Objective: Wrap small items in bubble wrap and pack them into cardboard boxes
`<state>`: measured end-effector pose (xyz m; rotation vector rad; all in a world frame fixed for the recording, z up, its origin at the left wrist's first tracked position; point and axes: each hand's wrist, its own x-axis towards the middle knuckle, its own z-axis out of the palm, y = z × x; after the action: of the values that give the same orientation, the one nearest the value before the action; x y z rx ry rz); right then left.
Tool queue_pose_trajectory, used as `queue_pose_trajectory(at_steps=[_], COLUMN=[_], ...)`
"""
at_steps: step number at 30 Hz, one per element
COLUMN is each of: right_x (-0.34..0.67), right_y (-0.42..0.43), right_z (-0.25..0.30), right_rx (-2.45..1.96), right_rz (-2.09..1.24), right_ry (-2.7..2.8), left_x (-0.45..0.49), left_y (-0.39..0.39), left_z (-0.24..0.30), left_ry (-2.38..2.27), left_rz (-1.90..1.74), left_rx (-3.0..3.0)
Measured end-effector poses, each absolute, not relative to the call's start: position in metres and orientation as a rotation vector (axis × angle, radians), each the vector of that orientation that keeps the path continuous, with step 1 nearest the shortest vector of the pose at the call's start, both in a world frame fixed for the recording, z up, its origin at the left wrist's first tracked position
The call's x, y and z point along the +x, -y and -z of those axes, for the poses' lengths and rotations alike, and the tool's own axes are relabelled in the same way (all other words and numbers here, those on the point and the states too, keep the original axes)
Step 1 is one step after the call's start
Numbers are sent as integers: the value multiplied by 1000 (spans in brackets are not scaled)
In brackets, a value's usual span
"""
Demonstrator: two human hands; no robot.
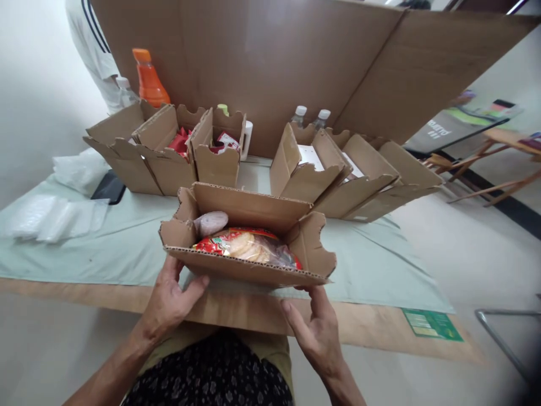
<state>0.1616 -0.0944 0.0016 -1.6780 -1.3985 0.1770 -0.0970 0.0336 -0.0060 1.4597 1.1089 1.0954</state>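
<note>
An open-topped cardboard box (253, 204) is at the table's front edge, between my two hands. Its left end contains a pale, rounded roll-like item (211, 223). Beside that lies a shiny red food packet (247, 246) with a clear front. My left hand (171, 299) holds the box's lower left corner, thumb in front and fingers partly hidden by the cardboard. At the lower right, my right hand (316, 335) grips the box in the same way, with its fingertips out of sight beneath it.
Several cardboard bins (217, 163) stand in two groups behind the box, with an orange bottle (150, 82) at back left. A tall cardboard panel (270, 67) rises behind. Plastic bags (46, 217) and a dark phone-like slab (109, 187) lie left. A person's sleeve (91, 39) shows behind.
</note>
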Motion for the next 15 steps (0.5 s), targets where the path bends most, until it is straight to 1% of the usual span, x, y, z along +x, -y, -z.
queue_pose_trajectory(at_steps=[5,10,12,15], right_x=[162,181,191,201], right_y=[97,57,40,25], right_z=[18,19,15,11], right_rx=[-1707,-1547,-1477,-1460], right_rz=[-180,-317,-390,-459], right_ry=[1322,1159,1110,1080], left_x=[-97,-97,-93,-83], left_y=[-7,46,62,68], left_z=[21,42,44,39], left_ry=[-1228,-1370,-1352,-1200], left_rz=[-1083,-1093,-1144,-1230], left_rx=[1521,1790,1948,2095])
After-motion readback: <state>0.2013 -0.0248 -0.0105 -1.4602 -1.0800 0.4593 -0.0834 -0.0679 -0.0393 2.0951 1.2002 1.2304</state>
